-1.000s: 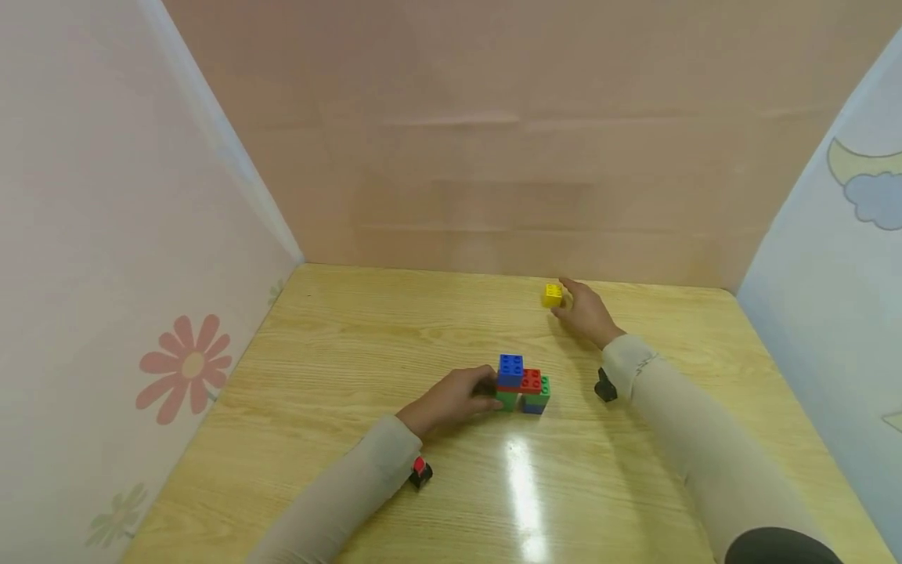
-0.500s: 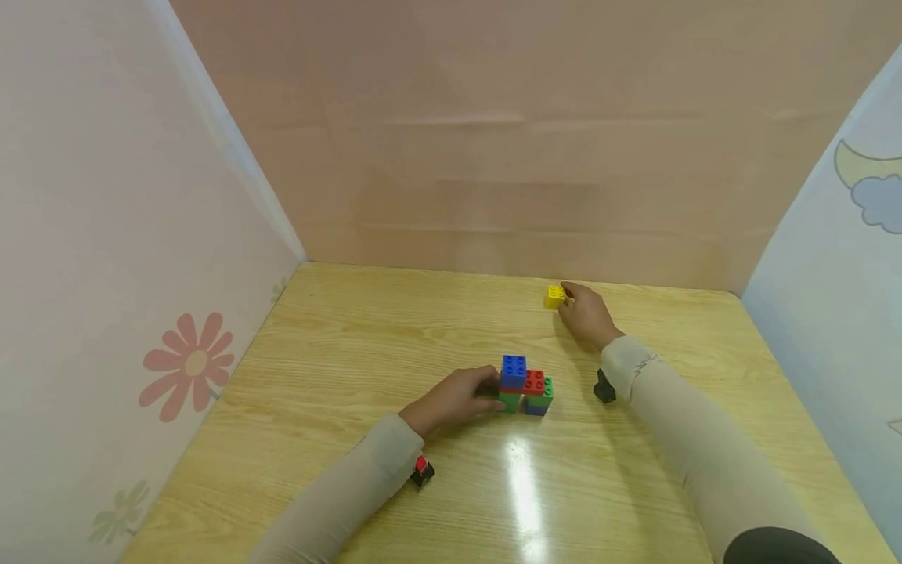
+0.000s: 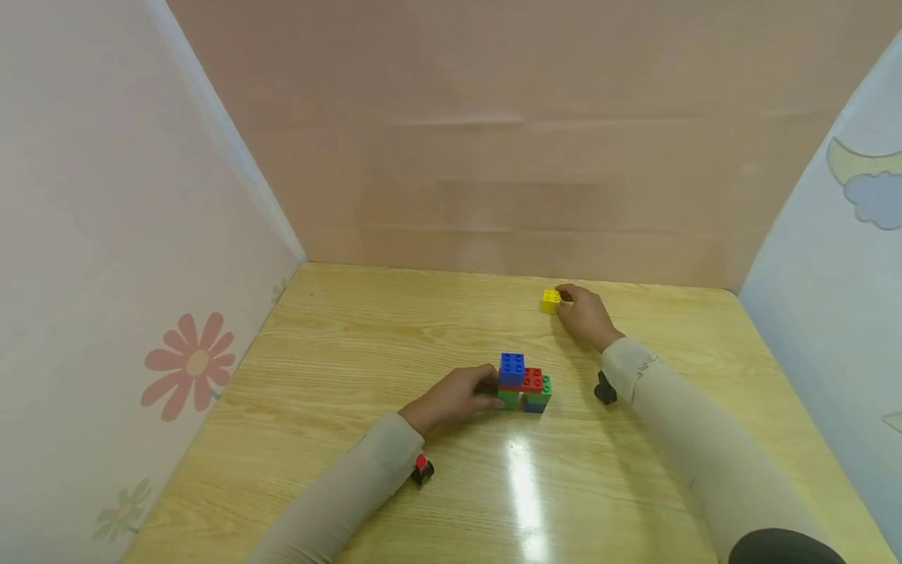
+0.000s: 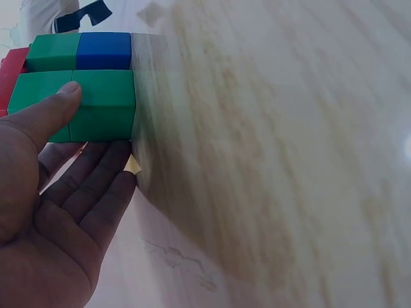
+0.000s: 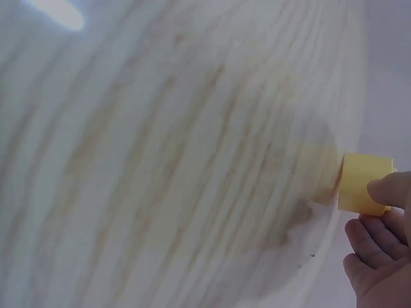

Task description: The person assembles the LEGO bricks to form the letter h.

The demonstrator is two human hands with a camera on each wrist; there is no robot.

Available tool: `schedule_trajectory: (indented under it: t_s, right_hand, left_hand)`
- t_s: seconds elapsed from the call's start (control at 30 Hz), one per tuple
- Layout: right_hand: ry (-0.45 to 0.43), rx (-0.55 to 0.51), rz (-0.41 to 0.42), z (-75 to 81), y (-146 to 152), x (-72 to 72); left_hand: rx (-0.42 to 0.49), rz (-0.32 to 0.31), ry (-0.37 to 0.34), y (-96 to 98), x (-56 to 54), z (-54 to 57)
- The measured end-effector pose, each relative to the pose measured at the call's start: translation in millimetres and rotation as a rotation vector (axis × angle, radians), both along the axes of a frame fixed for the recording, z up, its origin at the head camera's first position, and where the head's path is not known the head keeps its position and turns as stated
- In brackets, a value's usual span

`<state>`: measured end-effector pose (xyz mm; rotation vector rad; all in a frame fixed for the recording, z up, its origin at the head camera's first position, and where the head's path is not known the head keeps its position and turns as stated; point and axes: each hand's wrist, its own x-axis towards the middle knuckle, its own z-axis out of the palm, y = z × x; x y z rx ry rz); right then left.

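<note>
In the head view, my left hand [image 3: 456, 398] grips the left side of a small structure of toy building bricks on the wooden table. A blue brick [image 3: 512, 368] tops it, above a red brick [image 3: 532, 380] that bridges two supports. In the left wrist view, the thumb presses a green brick [image 4: 103, 106] while the fingers reach round behind. Farther back, my right hand [image 3: 587, 317] pinches a yellow brick [image 3: 550, 301] from its right side. The right wrist view shows the thumb across one face of that brick, with the other fingers curled beneath.
The wood-grain table [image 3: 395, 329] ends at a brown back wall [image 3: 479, 157] just beyond the yellow brick. Pale side walls carry a flower [image 3: 195, 362] on the left and a moon with a cloud [image 3: 874, 196] on the right.
The right hand's thumb and fingers have closed in on the yellow brick, which has shifted slightly toward the near side. My left hand stays in place at the brick structure.
</note>
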<state>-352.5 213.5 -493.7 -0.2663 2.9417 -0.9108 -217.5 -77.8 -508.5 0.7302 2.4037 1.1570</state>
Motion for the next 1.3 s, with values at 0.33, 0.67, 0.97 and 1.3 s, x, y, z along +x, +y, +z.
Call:
schedule_trajectory:
  t_s: [0.33, 0.67, 0.97, 1.3]
  right_hand:
    - [0.064, 0.033, 0.074, 22.9, -5, 18.8]
    - [0.151, -0.002, 0.194, 59.4, -24, 53.0]
    - [0.267, -0.020, 0.305, 85.0, -40, 84.7]
    - [0.378, -0.067, 0.407, 100.9, -45, 110.2]
  left_hand:
    - [-0.005, -0.003, 0.012, -0.5, 0.4, -0.2]
    - [0.003, -0.003, 0.018, -1.1, 0.3, -2.0]
    - [-0.005, 0.007, 0.016, -0.4, 1.7, -0.3]
    - [0.000, 0.011, 0.017, 0.2, 2.5, 0.9]
